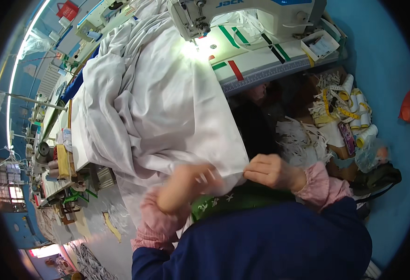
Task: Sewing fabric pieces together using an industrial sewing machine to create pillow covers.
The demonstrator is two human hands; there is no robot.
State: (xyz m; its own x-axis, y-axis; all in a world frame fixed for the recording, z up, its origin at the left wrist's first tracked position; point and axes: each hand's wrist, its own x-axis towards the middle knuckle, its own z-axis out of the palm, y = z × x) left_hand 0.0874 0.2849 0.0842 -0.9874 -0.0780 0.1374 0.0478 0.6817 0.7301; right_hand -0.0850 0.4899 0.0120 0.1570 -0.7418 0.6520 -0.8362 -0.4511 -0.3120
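A large white cloth (167,107) runs from under the lit needle area of a sewing machine (198,23) down over the table edge to my lap. My right hand (272,172) pinches the cloth's right edge between thumb and fingers, near its lower corner. Beside it, my left hand (191,184) is smeared by motion over the lower part of the cloth, and its fingers cannot be made out. Pink sleeve covers are on both forearms. A green apron (233,200) shows below the cloth.
Coloured tape strips (235,70) lie on the machine bed beside a white tray (320,46). To the right are thread spools (356,107), a yellow tape measure (327,103) and white fabric scraps (300,140). Other sewing stations line the left, with a yellow scrap (111,226) on the floor.
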